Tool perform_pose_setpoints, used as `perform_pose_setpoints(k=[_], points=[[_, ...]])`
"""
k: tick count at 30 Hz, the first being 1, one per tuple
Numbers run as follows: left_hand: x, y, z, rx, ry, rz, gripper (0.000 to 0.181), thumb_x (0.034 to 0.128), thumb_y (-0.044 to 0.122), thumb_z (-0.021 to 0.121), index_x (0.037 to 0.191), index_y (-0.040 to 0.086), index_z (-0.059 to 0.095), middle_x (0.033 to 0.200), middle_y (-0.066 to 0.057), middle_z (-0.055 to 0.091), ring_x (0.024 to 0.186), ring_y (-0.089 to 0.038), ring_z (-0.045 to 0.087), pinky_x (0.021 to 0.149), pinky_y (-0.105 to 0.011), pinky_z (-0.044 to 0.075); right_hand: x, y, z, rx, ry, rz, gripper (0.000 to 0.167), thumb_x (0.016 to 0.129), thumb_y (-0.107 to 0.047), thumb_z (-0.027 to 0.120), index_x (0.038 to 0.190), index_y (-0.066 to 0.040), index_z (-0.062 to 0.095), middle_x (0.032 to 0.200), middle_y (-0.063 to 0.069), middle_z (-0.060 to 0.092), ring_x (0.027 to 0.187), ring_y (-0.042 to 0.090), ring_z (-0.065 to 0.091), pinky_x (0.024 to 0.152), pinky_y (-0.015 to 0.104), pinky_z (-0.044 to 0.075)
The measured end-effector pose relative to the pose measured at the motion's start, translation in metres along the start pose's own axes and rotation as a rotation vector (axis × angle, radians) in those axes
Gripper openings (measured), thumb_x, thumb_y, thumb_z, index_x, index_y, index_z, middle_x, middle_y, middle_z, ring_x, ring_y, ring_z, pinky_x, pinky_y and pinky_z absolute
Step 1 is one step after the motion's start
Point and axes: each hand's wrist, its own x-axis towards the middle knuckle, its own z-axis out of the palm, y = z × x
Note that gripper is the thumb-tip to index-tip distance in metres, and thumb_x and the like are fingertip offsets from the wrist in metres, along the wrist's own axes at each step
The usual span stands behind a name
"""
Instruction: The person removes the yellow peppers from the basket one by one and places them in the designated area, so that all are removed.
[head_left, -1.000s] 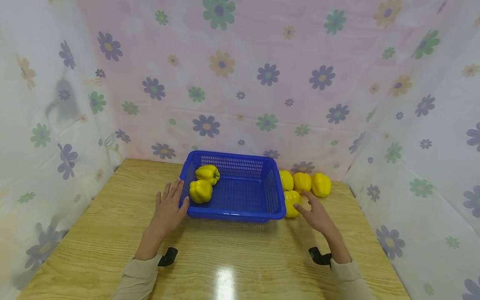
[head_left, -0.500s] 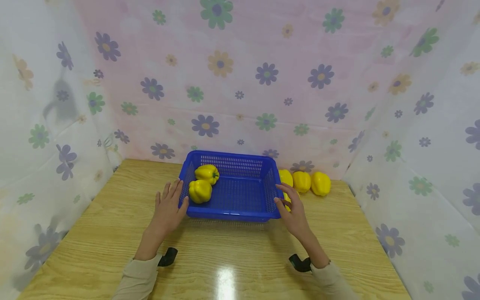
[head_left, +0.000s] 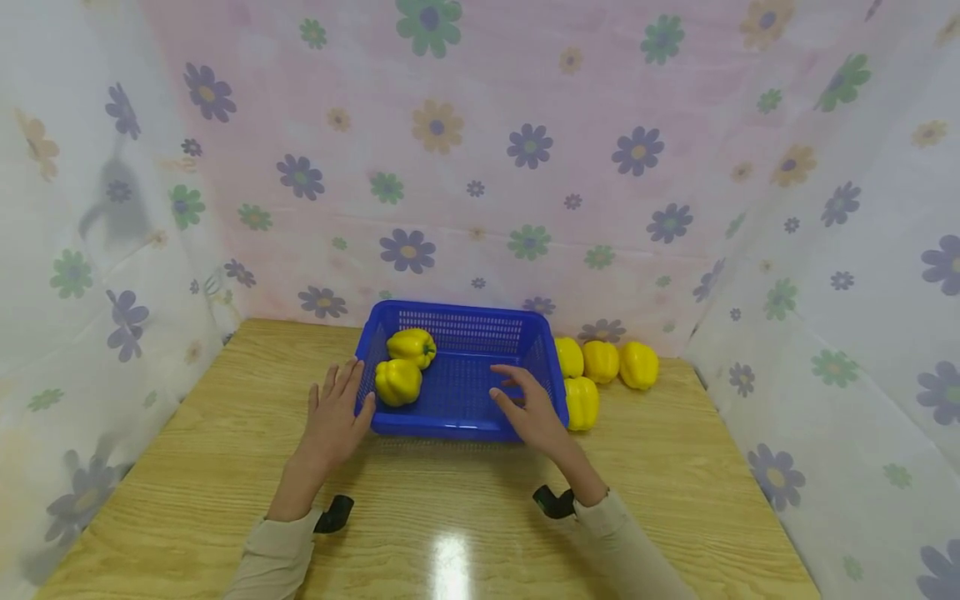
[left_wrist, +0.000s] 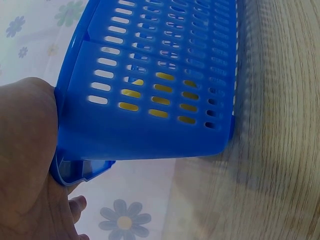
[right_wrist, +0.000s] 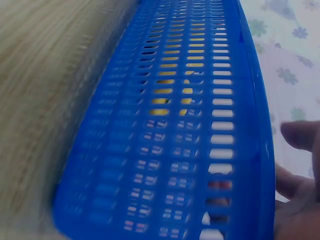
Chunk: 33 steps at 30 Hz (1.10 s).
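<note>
A blue plastic basket (head_left: 442, 429) with slotted walls stands on the wooden table. Two yellow bell peppers lie in its left part, one at the back (head_left: 409, 347) and one in front (head_left: 397, 382). My left hand (head_left: 334, 423) rests on the basket's left rim, fingers extended; the left wrist view shows that hand (left_wrist: 25, 145) against the rim. Over the right part of the basket hovers my right hand (head_left: 537, 418), thumb and fingers apart, with nothing seen between them. Yellow shows through the slots of the basket wall (right_wrist: 245, 150) in the right wrist view.
Several more yellow bell peppers sit to the right of the basket, one close against its wall (head_left: 582, 403) and another farthest right (head_left: 639, 365). Flower-patterned cloth (head_left: 465, 225) hangs behind and at both sides of the table (head_left: 450, 508).
My right hand has moved left from beside the peppers, across the basket's right rim, to above its inside. The left hand stays at the rim. The peppers look unmoved.
</note>
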Motion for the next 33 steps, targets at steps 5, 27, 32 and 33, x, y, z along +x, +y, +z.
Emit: perform_pose_setpoints(k=[5, 27, 32, 33], points=[[0.001, -0.001, 0.0, 0.004, 0.003, 0.005, 0.063, 0.1092, 0.029, 0.041, 0.161, -0.001, 0.022, 0.167, -0.023, 0.02, 0.154, -0.048, 0.006, 0.117, -0.074, 0.0, 0.015, -0.003, 0.011, -0.031, -0.119, 0.025, 0.044, 0.105, -0.028, 0.057, 0.145, -0.011, 0.055, 0.146, 0.013, 0.056, 0.122, 0.031, 0.059, 0.098, 0.05, 0.054], [0.0, 0.0, -0.003, -0.005, -0.01, 0.007, 0.064, 0.109, 0.029, 0.041, 0.161, -0.002, 0.021, 0.167, -0.024, 0.018, 0.154, -0.05, 0.005, 0.116, -0.075, 0.0, 0.072, -0.019, 0.064, -0.064, -0.421, 0.111, 0.053, 0.108, -0.033, 0.048, 0.148, 0.001, 0.048, 0.142, 0.02, 0.057, 0.134, 0.036, 0.052, 0.108, 0.052, 0.046], [0.001, -0.001, -0.003, 0.0, -0.01, 0.009, 0.064, 0.1089, 0.029, 0.041, 0.161, -0.003, 0.021, 0.167, -0.024, 0.018, 0.153, -0.051, 0.005, 0.116, -0.076, 0.001, 0.08, -0.024, 0.078, -0.075, -0.462, 0.124, 0.053, 0.108, -0.032, 0.047, 0.148, 0.002, 0.047, 0.14, 0.021, 0.058, 0.127, 0.034, 0.057, 0.105, 0.048, 0.049], [0.002, -0.001, -0.003, -0.001, -0.011, 0.009, 0.064, 0.1088, 0.029, 0.042, 0.161, -0.002, 0.021, 0.167, -0.024, 0.018, 0.153, -0.051, 0.005, 0.115, -0.076, 0.001, 0.081, -0.025, 0.08, -0.074, -0.464, 0.128, 0.054, 0.108, -0.032, 0.048, 0.149, 0.002, 0.047, 0.141, 0.021, 0.057, 0.128, 0.034, 0.056, 0.105, 0.048, 0.049]])
